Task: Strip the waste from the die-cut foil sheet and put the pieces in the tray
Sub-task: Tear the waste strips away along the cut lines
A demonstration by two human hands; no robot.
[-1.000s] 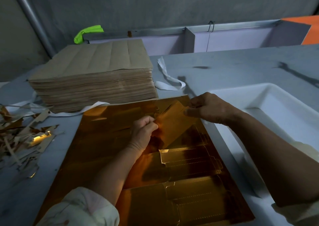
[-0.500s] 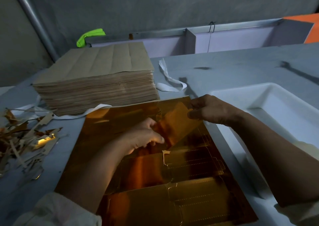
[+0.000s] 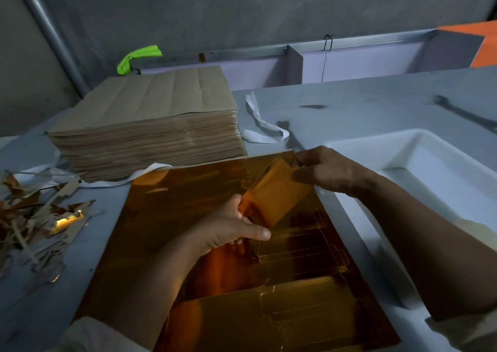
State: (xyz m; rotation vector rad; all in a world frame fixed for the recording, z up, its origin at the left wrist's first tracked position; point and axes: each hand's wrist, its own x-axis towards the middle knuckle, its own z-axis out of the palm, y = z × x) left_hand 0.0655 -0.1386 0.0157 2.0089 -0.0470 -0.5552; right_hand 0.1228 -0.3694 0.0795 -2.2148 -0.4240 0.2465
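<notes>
Gripping one die-cut piece with both: left hand curled round its near lower edge, thumb laid across the top; right hand pinching its far upper corner. Lifted and tilted above the foil sheet, itself flat on the counter beneath both hands. Hard to tell whether fully free of the sheet at the edge under the left hand. Just beyond and outside the right hand, the white tray, close enough for a short carry. Well out past the left hand, a heap of stripped scraps; beyond that hand, a stack of brown sheets.

Likely to tear or crease if pulled against an uncut nick at the lower edge. Liable to kink under too tight a pinch, being thin board. Could also drag the whole sheet toward the tray if lifted with nothing pressing it down. Could slip from a two-point hold on glossy foil
</notes>
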